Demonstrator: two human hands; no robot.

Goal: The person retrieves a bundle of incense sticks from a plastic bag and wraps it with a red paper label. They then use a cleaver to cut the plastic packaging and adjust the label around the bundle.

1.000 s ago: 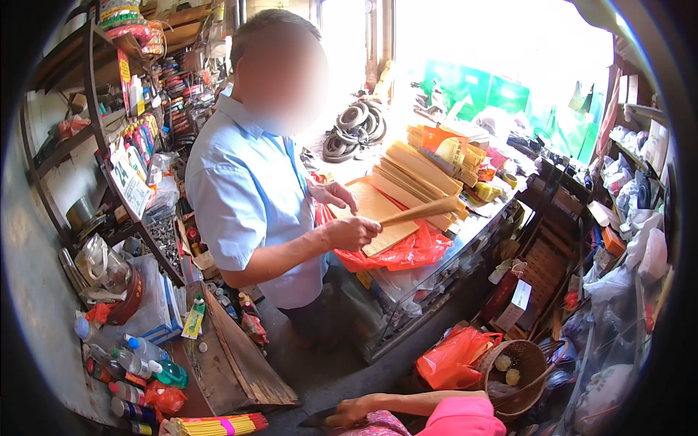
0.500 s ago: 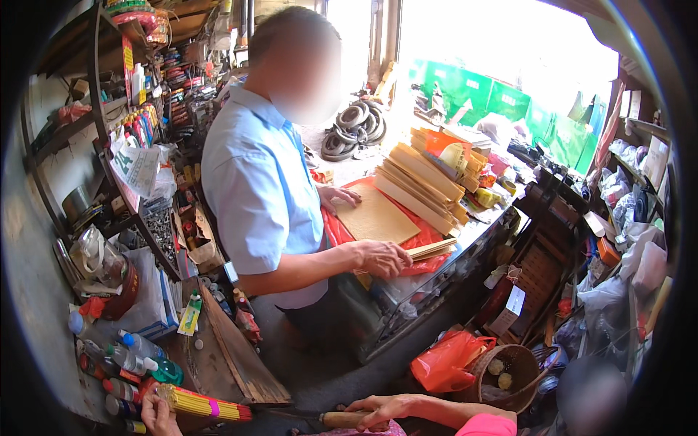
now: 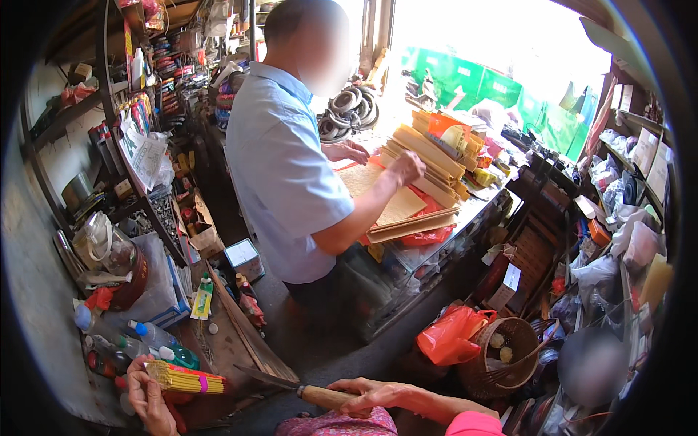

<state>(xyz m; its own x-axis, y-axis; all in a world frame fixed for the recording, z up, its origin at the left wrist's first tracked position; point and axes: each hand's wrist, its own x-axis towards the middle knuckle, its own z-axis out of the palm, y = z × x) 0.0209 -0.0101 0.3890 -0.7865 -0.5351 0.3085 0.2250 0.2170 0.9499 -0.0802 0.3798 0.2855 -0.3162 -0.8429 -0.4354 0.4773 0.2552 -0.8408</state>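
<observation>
At the lower left, my left hand (image 3: 151, 398) closes round one end of a bundle of incense sticks (image 3: 185, 379), yellow with a pink band. My right hand (image 3: 358, 397) is wrapped round the wooden handle of a knife (image 3: 322, 397). Its thin dark blade points left toward the bundle, and the two stay apart. Behind the bundle lies a wooden board (image 3: 243, 338). Across from me a person in a light blue shirt (image 3: 283, 167) has both hands over flat yellowish paper sheets (image 3: 363, 190) on a counter.
Bottles (image 3: 153, 334) crowd the left side near a glue-like green and yellow bottle (image 3: 202, 296). A wicker basket (image 3: 509, 374) and a red plastic bag (image 3: 451, 334) stand on the floor at right. Stacked paper (image 3: 425, 160) leans on the counter; packed shelves (image 3: 625, 218) line the right.
The knife has risen into fuller view, its blade now showing. My left hand has turned the bundle. The other person's hands have lifted off the sheets, and the view has shifted slightly.
</observation>
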